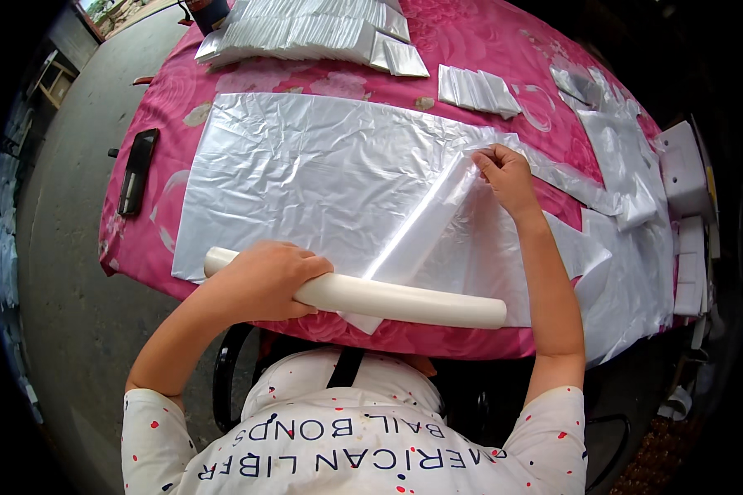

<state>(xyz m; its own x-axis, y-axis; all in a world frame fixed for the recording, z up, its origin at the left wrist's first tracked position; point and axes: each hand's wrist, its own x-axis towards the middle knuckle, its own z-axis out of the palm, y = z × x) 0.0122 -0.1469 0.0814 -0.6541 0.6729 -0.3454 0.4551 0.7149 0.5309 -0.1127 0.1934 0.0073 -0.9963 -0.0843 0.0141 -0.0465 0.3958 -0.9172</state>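
Observation:
A long white tube (404, 302) lies slantwise along the table's near edge, on top of a spread stack of clear plastic sheets (289, 165). My left hand (276, 276) is wrapped over the tube left of its middle. Farther off to the right, the thumb and fingers of my right hand (504, 175) pinch the corner of a thin plastic sheet (425, 219). That sheet is partly lifted and folded over in a diagonal strip, running from my fingertips down to the tube. Whether it is one layer or more, I cannot tell.
Folded plastic packets (305, 33) stand in a long row at the far side, with a smaller bundle (477, 91) to their right. More loose plastic (627, 247) covers the right side. A black phone (138, 172) rests at the left edge of the pink flowered tablecloth (161, 140). White boxes (683, 169) stand at right.

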